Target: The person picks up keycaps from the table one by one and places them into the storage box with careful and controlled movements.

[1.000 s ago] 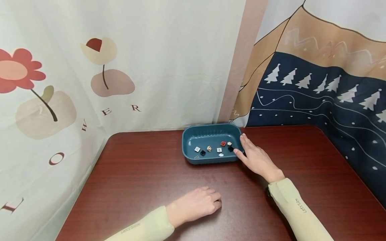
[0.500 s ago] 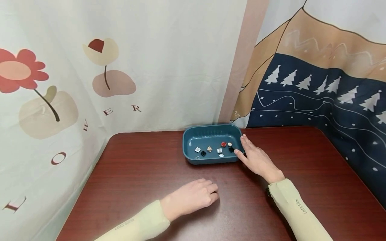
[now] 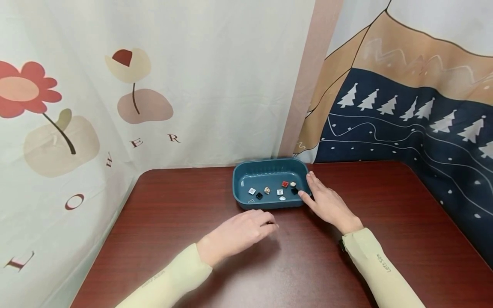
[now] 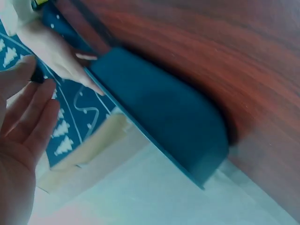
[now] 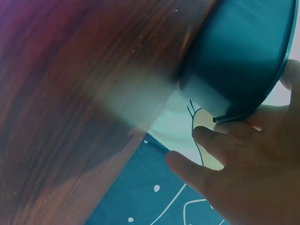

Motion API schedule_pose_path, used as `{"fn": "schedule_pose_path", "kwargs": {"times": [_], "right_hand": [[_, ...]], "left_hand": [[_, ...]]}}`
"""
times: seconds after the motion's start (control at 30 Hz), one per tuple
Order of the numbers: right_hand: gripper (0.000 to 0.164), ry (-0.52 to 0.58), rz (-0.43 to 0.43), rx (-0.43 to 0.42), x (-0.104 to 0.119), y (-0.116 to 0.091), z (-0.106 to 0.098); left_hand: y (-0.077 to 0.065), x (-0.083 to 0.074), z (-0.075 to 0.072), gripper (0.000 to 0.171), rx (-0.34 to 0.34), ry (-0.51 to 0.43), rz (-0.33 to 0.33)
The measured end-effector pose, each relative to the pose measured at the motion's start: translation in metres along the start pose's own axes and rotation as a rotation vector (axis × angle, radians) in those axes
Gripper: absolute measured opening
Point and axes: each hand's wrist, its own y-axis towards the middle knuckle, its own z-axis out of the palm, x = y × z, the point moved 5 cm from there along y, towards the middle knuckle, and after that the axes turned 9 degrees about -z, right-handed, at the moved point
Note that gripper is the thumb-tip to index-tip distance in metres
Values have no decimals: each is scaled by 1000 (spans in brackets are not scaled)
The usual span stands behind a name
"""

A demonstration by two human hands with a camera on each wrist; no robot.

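Observation:
My left hand [image 3: 236, 233] is raised over the table just in front of the tray. Its thumb and fingertips pinch a small black keycap [image 4: 37, 75], seen in the left wrist view and mostly hidden from the head. Fairly straight fingers of my right hand [image 3: 329, 205] touch the right end of the blue tray [image 3: 265, 205], with the thumb at its front corner. Inside the tray lie several small keycaps: a red one [image 3: 285, 184], a white one [image 3: 280, 192], another white one [image 3: 252, 191], a beige one [image 3: 267, 190] and a black one [image 3: 259, 196].
The tray stands near the back edge of the reddish-brown wooden table [image 3: 185, 201]. Behind it hangs a pale curtain [image 3: 231, 85] with flower prints, and a dark blue part with white trees [image 3: 389, 124] hangs on the right.
My left hand has risen from the table and moved forward, closer to the tray's front side. The right hand and the tray have stayed in place.

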Motion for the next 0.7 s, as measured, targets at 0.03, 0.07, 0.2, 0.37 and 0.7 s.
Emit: {"fn": "schedule_pose_path", "kwargs": {"times": [0.03, 0.07, 0.2, 0.37, 0.7], "right_hand": [[82, -1, 1, 0, 0, 0, 0], [81, -1, 1, -2, 0, 0, 0], [81, -4, -4, -6, 1, 0, 0], [82, -4, -13, -9, 2, 0, 0], [83, -4, -11, -4, 1, 0, 0]], "left_hand": [[0, 5, 0, 34, -15, -29, -12], [1, 9, -1, 33, -34, -52, -24], [4, 25, -1, 31, -99, -82, -72], [9, 39, -3, 28, -215, -68, -134], [24, 75, 0, 29, -272, -78, -250]]}}
